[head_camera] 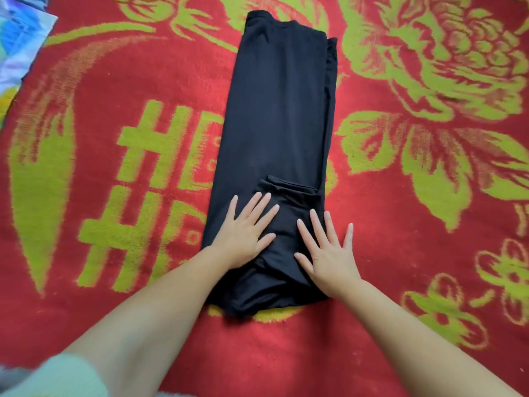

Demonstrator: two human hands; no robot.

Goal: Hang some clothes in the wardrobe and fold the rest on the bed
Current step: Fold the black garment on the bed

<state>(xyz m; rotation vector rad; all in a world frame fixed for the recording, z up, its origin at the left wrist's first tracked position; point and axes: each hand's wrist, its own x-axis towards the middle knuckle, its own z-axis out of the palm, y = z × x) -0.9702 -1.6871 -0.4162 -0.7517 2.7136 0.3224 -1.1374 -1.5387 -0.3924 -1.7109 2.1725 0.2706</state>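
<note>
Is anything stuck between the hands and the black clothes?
No. Both the left hand and the right hand lie flat right on the black garment, with nothing visible between them.

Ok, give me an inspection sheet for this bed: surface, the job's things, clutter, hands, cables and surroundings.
Surface: red blanket with green flower pattern and lettering.
Job's things: black garment, folded into a long strip, lying flat.
Clutter: pale blue cloth at the far left corner.
Hands: left hand and right hand both flat, fingers spread, pressing the garment's near end.
Cables: nothing seen.
Surroundings: nothing seen beyond the bed.
</note>
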